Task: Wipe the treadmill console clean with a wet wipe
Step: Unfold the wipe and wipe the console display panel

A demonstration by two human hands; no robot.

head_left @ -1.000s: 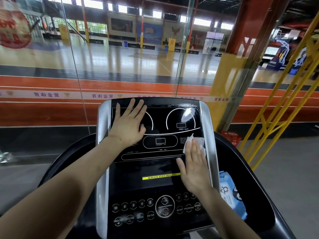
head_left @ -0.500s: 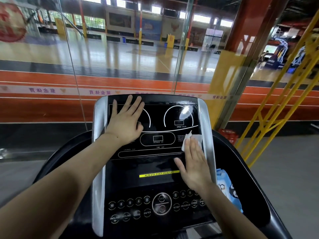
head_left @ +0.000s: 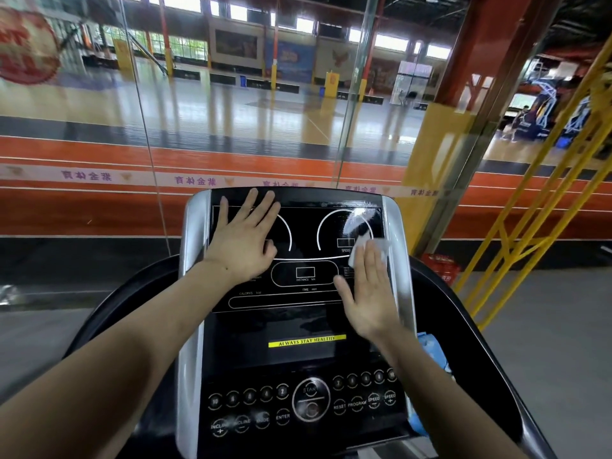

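The black treadmill console (head_left: 298, 323) with silver side rails fills the lower middle of the head view. My left hand (head_left: 243, 236) lies flat with spread fingers on the upper left dial area. My right hand (head_left: 367, 289) presses flat on the right side of the display, just below the speed dial. A white wet wipe (head_left: 374, 246) is pinned under its fingers, with the crumpled edge sticking out past the fingertips. A wet smear shines on the upper right dial above the wipe.
A blue pack of wipes (head_left: 433, 356) lies in the tray right of the console. A glass wall (head_left: 231, 134) stands directly behind the console. Yellow railings (head_left: 530, 210) rise at the right, with a red crate (head_left: 442, 265) at their foot.
My right hand has slid the wipe up the right side of the display toward the speed dial. My left hand has stayed flat on the upper left.
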